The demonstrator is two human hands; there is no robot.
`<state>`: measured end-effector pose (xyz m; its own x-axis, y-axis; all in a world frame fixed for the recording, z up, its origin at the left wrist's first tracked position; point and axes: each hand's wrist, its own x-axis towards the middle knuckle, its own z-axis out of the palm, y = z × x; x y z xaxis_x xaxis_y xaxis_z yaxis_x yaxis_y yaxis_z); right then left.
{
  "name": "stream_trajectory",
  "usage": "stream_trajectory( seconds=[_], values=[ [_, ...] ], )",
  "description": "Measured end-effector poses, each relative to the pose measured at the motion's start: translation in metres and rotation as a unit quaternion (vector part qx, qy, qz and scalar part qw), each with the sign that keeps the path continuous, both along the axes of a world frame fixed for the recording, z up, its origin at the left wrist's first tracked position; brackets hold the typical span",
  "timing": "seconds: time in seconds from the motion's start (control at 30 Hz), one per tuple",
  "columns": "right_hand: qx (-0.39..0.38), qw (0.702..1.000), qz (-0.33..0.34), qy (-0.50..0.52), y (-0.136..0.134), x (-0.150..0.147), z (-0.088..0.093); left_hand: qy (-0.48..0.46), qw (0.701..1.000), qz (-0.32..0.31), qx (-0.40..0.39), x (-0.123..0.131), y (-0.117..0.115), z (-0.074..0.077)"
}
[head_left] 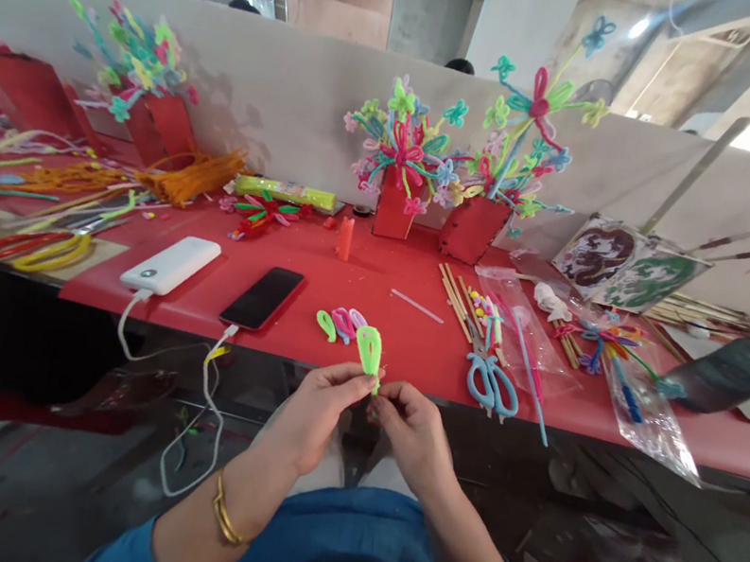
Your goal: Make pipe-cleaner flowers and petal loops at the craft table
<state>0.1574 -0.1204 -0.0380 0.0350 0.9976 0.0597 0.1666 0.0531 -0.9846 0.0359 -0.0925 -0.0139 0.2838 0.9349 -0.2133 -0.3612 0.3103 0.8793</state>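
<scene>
My left hand (318, 406) and my right hand (409, 426) meet in front of the red table (369, 318), both pinching the base of a light green pipe-cleaner loop (369, 349) that stands up between the fingertips. The left wrist wears a gold bangle. On the table just beyond the hands lie small finished loops (341, 323) in green, pink and lilac.
Blue-handled scissors (491, 383), wooden sticks and plastic bags of pipe cleaners lie to the right. A black phone (263, 297) and a white power bank (171, 264) with cables sit to the left. Red pots with pipe-cleaner flowers (404, 147) stand against the back partition.
</scene>
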Motion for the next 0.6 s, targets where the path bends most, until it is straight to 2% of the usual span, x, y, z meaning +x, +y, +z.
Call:
stream_trajectory(
  seconds=[0.33,0.6],
  values=[
    [0.025,0.997,-0.033,-0.067,0.0008,0.0027,0.0014,0.026,0.999,-0.015,0.014,0.0008,-0.0017,0.0005],
    [0.032,0.998,-0.024,-0.054,0.0004,0.0021,-0.0023,0.058,0.997,-0.038,0.032,0.0002,-0.0006,-0.0002]
  ],
)
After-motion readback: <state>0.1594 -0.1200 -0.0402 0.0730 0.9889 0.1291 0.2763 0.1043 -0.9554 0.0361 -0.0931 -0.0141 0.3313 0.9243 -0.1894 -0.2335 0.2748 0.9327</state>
